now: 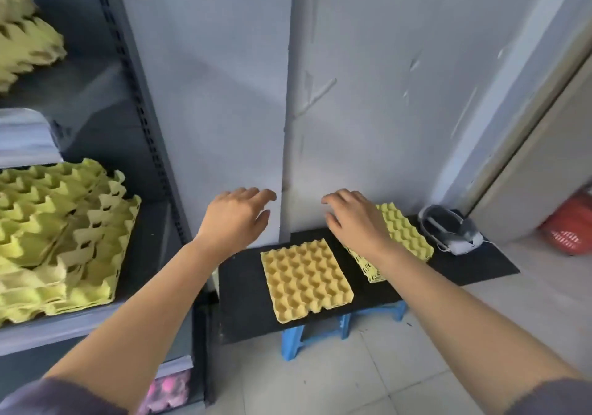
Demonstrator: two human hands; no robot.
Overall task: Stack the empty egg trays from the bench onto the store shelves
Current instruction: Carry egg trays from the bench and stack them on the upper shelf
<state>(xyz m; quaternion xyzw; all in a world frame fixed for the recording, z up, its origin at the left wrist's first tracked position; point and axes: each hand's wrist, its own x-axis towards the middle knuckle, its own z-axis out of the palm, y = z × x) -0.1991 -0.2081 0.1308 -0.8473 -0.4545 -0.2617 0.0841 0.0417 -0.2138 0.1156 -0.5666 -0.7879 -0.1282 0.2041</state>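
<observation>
Two bare forearms, left hand [237, 219] and right hand [352, 222] also bare, dark grey left sleeve [57, 398] and right sleeve [557, 398] of the same cloth, slight purple tone, soft matte fabric, cuffs ending near the elbows, sleeves only partly in view

head-worn view, forward and down

A black bench [243, 293], set on blue stools [293, 341] on the tiled floor [352, 382], carried a single egg tray [307, 281], a tray stack [405, 233] just beside it, and a white-and-grey device [448, 229] at its right end. The grey shelf [80, 328] bore an untidy tray heap [57, 238].
</observation>
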